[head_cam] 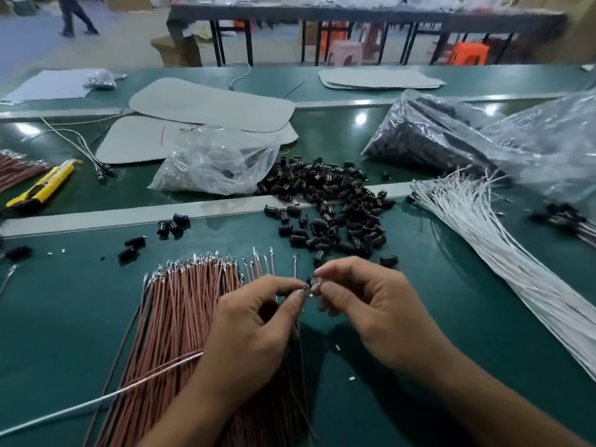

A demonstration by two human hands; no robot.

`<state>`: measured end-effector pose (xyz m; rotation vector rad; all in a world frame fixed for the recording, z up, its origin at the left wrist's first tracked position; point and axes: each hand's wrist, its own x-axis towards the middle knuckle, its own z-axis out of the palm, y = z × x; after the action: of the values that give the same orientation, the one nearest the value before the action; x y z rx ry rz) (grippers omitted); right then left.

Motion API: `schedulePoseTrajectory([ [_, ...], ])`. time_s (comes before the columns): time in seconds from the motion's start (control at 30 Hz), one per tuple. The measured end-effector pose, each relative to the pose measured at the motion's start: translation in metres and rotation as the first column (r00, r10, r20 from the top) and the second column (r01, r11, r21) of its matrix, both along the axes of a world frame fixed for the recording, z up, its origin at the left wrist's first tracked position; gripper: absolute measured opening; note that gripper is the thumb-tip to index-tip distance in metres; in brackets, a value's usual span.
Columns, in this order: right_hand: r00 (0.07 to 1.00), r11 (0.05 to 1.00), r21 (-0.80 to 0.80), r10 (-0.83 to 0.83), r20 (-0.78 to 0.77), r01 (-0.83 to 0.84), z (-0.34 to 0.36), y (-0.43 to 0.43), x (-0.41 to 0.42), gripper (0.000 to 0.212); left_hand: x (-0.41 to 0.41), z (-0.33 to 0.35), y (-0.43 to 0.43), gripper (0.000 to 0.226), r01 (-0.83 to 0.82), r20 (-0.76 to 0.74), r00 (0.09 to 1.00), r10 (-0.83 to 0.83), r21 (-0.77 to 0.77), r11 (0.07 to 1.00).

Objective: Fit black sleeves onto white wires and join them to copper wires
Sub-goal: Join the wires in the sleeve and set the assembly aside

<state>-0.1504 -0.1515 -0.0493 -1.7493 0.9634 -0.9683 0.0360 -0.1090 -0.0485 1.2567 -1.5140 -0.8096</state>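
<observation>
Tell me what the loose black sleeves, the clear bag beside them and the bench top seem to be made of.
Black sleeves: probably moulded plastic, dark with a slight sheen, hollow tubes. Clear bag: thin plastic film, see-through, crinkled, glinting. Bench top: smooth green sheet, perhaps vinyl or rubber; glossy, it mirrors bright lights.

The surface [64,317] is coloured dark green. At 7 o'clock the copper wires [180,317] are seen as pinkish-brown with silvery tips. Toward 2 o'clock the sleeves [338,201] are shown black, perhaps tinged brown. The white wires [483,237] lie at 3 o'clock. A yellow-and-black knife [42,185] is seen at 9 o'clock, pale grey sheets [209,104] at 11.
</observation>
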Motion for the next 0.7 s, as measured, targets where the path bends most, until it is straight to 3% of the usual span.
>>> schedulePoseTrajectory([
  [0.47, 0.989, 0.956, -0.294, -0.035, -0.14, -0.008, -0.0003, -0.0018, -0.0031, 0.016, -0.0034, -0.0035, -0.002, 0.018, -0.012, 0.152, 0.988, 0.024, -0.082, 0.997],
  [0.7, 0.987, 0.95, -0.313, -0.039, -0.154, -0.012, -0.0004, -0.0018, -0.0023, 0.016, -0.0045, -0.0035, -0.0016, 0.018, 0.005, 0.2, 0.979, 0.022, -0.134, 0.991],
])
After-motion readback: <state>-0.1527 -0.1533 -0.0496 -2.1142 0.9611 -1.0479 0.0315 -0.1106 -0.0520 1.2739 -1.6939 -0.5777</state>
